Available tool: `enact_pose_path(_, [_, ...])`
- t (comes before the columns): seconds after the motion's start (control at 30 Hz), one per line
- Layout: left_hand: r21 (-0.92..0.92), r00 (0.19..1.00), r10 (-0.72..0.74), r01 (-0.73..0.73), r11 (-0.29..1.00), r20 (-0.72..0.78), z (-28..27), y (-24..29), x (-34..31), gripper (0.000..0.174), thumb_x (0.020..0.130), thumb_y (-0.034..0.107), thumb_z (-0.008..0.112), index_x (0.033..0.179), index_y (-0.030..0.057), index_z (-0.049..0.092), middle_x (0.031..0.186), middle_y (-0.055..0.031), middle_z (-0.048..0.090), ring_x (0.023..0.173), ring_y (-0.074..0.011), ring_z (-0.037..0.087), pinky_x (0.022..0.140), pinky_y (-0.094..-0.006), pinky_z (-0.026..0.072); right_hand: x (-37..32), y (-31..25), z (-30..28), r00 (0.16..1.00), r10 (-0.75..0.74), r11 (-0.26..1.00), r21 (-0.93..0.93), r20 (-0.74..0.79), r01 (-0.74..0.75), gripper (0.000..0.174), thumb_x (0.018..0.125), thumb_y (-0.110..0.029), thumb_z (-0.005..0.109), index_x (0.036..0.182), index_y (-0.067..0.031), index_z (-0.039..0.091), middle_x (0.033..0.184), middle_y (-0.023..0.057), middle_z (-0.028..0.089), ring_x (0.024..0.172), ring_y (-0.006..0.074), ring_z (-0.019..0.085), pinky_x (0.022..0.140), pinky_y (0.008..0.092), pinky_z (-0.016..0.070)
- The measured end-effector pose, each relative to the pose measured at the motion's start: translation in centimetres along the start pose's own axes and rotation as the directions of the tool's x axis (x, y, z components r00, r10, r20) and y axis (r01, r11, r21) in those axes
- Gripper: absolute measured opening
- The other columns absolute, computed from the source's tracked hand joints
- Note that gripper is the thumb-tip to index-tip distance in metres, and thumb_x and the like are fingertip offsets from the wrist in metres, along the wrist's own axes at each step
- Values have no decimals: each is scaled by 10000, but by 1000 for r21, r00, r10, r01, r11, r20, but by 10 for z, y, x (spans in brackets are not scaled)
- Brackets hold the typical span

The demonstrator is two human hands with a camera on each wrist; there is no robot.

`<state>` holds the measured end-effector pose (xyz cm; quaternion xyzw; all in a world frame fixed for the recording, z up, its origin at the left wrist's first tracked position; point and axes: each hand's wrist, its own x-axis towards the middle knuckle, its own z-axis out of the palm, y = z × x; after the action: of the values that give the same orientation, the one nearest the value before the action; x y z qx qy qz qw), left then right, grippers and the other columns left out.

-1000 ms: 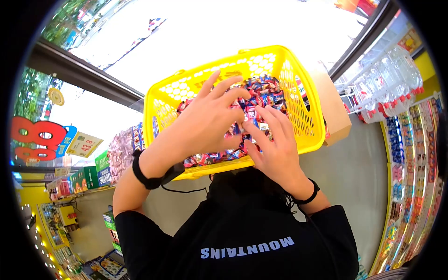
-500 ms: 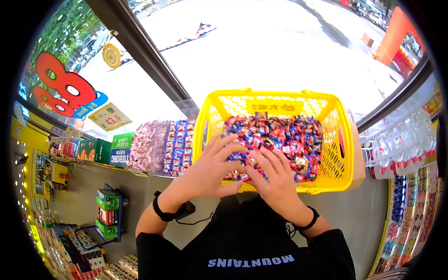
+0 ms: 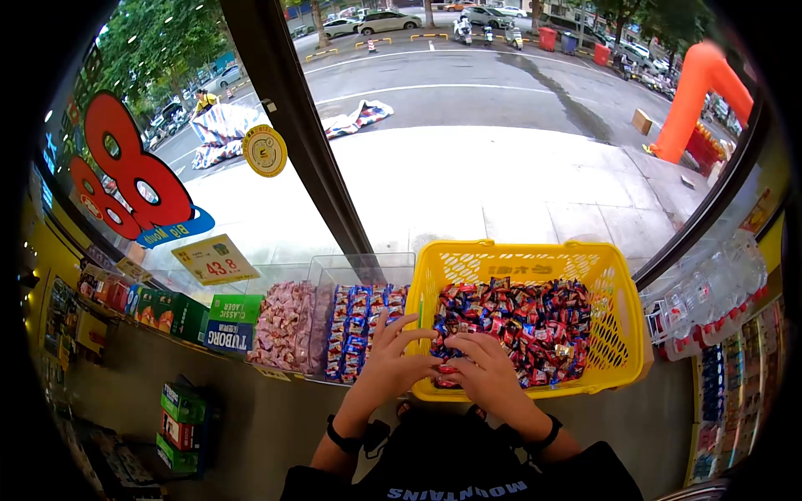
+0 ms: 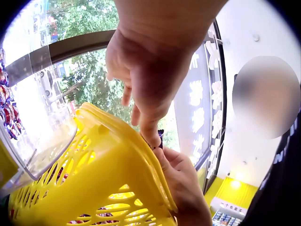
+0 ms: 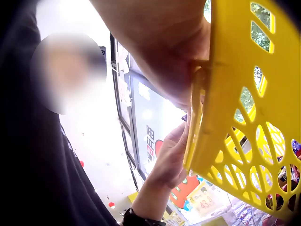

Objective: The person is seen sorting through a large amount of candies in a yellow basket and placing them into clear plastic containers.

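Note:
A yellow plastic basket [image 3: 614, 334] full of red and blue wrapped candies [image 3: 526, 321] stands on the counter by the window. My left hand [image 3: 393, 355] reaches over its near left rim with spread, fairly straight fingers touching the candies. In the left wrist view the left hand [image 4: 146, 89] points down past the yellow basket [image 4: 94, 174] rim toward a dark wrapper. My right hand [image 3: 484, 371] lies on the candies at the near edge, its fingertips meeting the left hand's. The basket [image 5: 244, 113] wall hides the right hand's fingers in the right wrist view.
Left of the basket stand clear bins of pink candies [image 3: 280, 326] and blue packets [image 3: 355, 330], then green boxes [image 3: 230, 321] and a price tag [image 3: 215, 259]. Water bottles [image 3: 710, 296] stand on the right, a window frame post [image 3: 301, 134] behind.
The view has pulled back, so the basket sits lower and smaller. Both hands have drawn from the middle of the candies to the basket's near left corner.

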<state>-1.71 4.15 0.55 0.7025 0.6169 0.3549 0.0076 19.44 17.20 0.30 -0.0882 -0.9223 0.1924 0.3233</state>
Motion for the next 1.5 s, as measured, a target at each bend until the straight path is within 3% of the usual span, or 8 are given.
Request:
enact_pose_path(0.1, [25,998,19,-18,1000,-58,4,-3,1,292,753,205,935,1015,270,824,1371,53,699,1450,-323,530,1299,-685,228,4,1,2,999,18,997,82,-44,-14,338,756,-107,899,1055,-65,746,1375,114,685,1292,364,647,1066,495,551])
enact_pose_path(0.27, [86,991,73,-64,994,-113,13,-7,3,277,722,147,928,944,253,801,1273,58,737,1392,-305,575,1313,-660,231,0,-3,3,991,91,996,23,-95,-89,323,748,-119,904,1033,-76,757,1391,117,681,1329,377,631,1077,505,539])
enact_pose_path(0.4, [168,989,119,-103,980,-89,9,-4,4,213,754,208,927,898,224,770,1237,58,734,1376,-278,586,1304,-662,246,4,-6,-4,992,84,996,-26,-96,-86,285,756,-149,897,999,-96,756,1389,99,688,1353,359,616,1074,506,523])
enact_pose_path(0.43, [177,987,140,-124,976,-80,8,-4,3,157,865,267,856,945,199,739,1258,49,711,1407,-262,569,1286,-684,276,3,-4,-3,992,73,996,-37,-102,-77,277,759,-153,895,991,-99,754,1387,94,690,1353,354,617,1070,502,524])
enact_pose_path(0.67, [226,980,194,-201,953,54,6,-8,6,112,911,225,802,954,180,709,1273,27,708,1411,-259,579,1286,-684,265,3,-7,-4,990,101,994,-39,-96,-105,244,776,-163,888,966,-104,747,1396,84,689,1367,333,612,1074,489,519])
enact_pose_path(0.9, [24,996,74,-74,997,-42,3,-2,13,224,825,220,888,1023,222,781,1308,22,690,1374,-302,572,1295,-653,260,5,-7,-5,988,139,990,2,-71,-139,271,798,-144,885,1041,-92,776,1436,109,663,1399,352,592,1130,496,497])
enact_pose_path(1.1, [111,986,152,-144,983,-68,8,-7,6,332,832,272,898,1149,257,801,1357,14,667,1386,-282,568,1304,-668,246,3,-4,-4,989,145,989,42,-18,-144,284,822,-133,881,1087,-102,784,1463,117,647,1413,363,583,1150,498,490])
enact_pose_path(1.5, [5,981,128,-129,992,-147,12,-7,-6,414,802,248,934,1199,263,815,1371,18,676,1375,-274,584,1315,-671,230,6,-3,-3,985,169,973,161,-19,-164,275,841,-123,880,1100,-90,792,1450,143,649,1386,393,603,1168,512,491])
